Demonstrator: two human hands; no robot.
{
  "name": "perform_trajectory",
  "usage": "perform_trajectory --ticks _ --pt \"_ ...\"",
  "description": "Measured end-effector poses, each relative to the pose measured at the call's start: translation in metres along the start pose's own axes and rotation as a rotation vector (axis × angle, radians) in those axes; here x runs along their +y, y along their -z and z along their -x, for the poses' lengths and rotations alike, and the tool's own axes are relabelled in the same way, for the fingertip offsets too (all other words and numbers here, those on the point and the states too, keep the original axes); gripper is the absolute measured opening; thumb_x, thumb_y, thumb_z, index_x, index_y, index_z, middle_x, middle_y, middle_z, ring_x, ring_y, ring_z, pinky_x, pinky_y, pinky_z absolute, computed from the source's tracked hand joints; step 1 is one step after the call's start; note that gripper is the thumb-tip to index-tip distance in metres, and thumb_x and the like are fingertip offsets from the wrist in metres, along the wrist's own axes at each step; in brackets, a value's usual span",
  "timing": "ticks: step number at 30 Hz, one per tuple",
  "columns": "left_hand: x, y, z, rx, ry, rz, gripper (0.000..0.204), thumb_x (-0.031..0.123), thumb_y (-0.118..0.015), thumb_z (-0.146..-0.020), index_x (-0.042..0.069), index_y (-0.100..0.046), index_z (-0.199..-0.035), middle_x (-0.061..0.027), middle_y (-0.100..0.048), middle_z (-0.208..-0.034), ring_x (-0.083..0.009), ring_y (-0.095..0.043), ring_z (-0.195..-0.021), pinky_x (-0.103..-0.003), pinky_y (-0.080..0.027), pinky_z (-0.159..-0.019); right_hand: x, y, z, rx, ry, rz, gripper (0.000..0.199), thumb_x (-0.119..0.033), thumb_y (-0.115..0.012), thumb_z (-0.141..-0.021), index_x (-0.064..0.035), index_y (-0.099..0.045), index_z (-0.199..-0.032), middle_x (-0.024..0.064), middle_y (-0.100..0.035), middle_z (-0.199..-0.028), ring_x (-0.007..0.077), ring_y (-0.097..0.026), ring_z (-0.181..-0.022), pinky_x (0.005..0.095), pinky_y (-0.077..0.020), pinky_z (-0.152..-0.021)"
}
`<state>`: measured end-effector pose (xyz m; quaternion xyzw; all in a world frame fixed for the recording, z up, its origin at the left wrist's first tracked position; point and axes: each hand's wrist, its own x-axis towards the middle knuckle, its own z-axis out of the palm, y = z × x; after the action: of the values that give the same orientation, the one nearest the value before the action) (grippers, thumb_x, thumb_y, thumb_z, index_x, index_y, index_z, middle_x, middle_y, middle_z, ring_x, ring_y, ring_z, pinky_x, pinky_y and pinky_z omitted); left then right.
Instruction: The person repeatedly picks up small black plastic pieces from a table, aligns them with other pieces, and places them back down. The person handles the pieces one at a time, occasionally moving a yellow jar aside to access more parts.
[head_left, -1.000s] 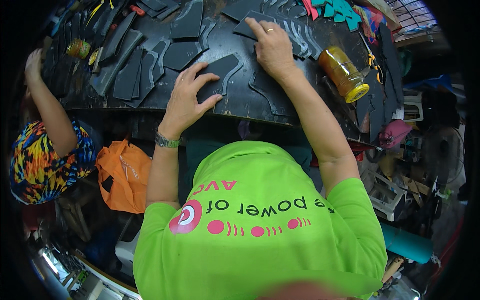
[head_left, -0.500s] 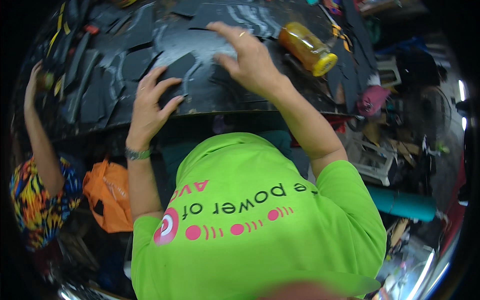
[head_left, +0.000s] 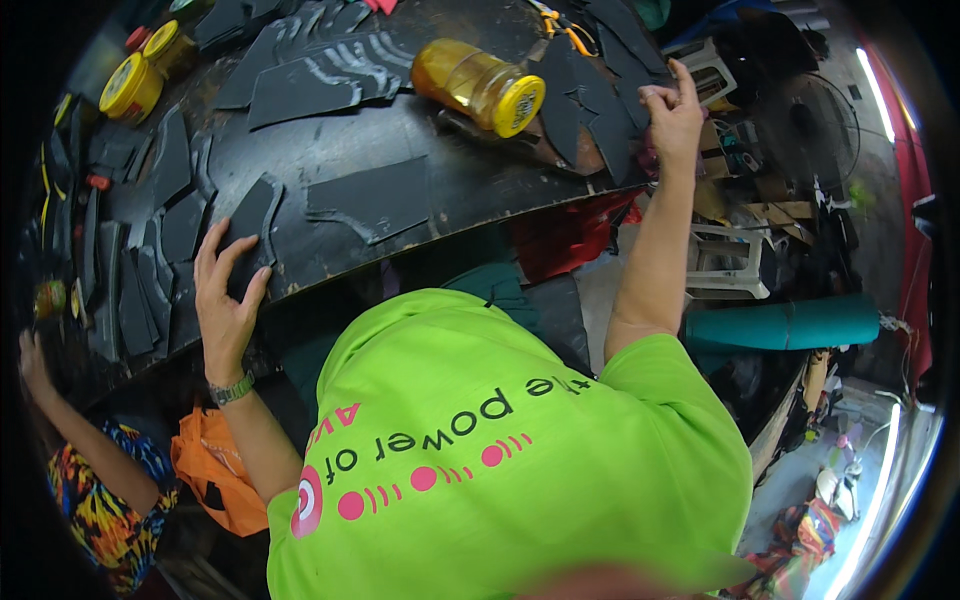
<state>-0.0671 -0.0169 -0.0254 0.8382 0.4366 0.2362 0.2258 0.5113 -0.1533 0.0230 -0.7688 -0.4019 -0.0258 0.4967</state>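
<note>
Far left: co-worker's hand (head_left: 36,367), slightly blurred, beside the counter (head_left: 290,150); brightly patterned sleeve (head_left: 110,500) below it. Yellow tub (head_left: 132,90) toward the back. Dark cut pieces (head_left: 175,155) lie inward from there, some overlapping. Orange bag (head_left: 215,460) beneath the near edge.

Left hand (head_left: 226,310): fingers (head_left: 207,250) spread, thumb well out, tips on or just at a panel (head_left: 253,212) lying flat near the counter's near edge. Panel: matte, dark grey, narrowing to a blunt point at the far end; right side curved, with a thin paler rim.

Behind it, a stack (head_left: 310,85) of similar shapes, fanned, wavy pale edges showing. In front of the stack, a second panel (head_left: 370,195), broader, lower edge curving to a paler line. Next, a jar (head_left: 455,78) on its side, amber contents, yellow lid. Orange-handled scissors (head_left: 577,38) behind.

Right hand (head_left: 675,125): raised by the counter's right end, one finger extended, others bent; cannot tell if they pinch anything. Beyond: pale stool (head_left: 700,265), teal roll (head_left: 785,322).
</note>
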Motion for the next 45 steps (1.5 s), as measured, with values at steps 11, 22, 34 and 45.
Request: perform_trajectory --ticks 11,22,34,45 --pt "-0.002 -0.003 0.0 -0.012 -0.006 0.015 0.039 0.012 -0.078 -0.086 0.009 -0.071 -0.125 -0.0114 -0.052 -0.156 -0.0338 -0.043 -0.149 -0.046 -0.034 -0.122 0.025 -0.013 0.013 0.03 -0.108 0.069 0.067 -0.005 -0.073 -0.085 -0.0105 -0.055 -0.149 0.0116 -0.078 -0.094 0.02 -0.073 -0.084 0.0335 -0.0566 -0.083" --pt "0.003 0.002 -0.001 -0.015 -0.003 0.013 0.038 0.015 -0.079 -0.085 0.011 -0.073 -0.122 -0.0104 -0.053 -0.156 -0.034 -0.044 -0.148 -0.046 -0.036 -0.121 -0.024 -0.085 -0.025 -0.586 0.71 0.411 0.091 0.009 -0.062 -0.078 -0.0231 -0.039 -0.161 0.0167 -0.058 -0.148 0.036 -0.051 -0.139 0.046 -0.0394 -0.116" --pt "-0.009 0.0 -0.001 0.005 -0.121 -0.044 0.039 0.023 -0.08 -0.084 0.018 -0.076 -0.123 -0.012 -0.056 -0.151 -0.0368 -0.044 -0.147 -0.048 -0.034 -0.122 -0.036 -0.089 -0.008 -0.684 0.527 -0.017 0.055 0.008 -0.069 -0.088 -0.0158 -0.068 -0.138 0.0054 -0.073 -0.118 0.0209 -0.066 -0.116 0.0344 -0.0481 -0.106" --pt "0.015 0.007 -0.004 0.053 -0.193 -0.172 0.03 0.026 -0.083 -0.083 0.013 -0.078 -0.11 -0.0111 -0.058 -0.149 -0.0337 -0.048 -0.144 -0.051 -0.031 -0.122 -0.095 0.0 -0.049 -0.109 0.608 0.121 0.039 0.005 -0.06 -0.102 -0.0143 -0.069 -0.135 0.0039 -0.07 -0.127 0.0134 -0.066 -0.113 0.0304 -0.0523 -0.101"
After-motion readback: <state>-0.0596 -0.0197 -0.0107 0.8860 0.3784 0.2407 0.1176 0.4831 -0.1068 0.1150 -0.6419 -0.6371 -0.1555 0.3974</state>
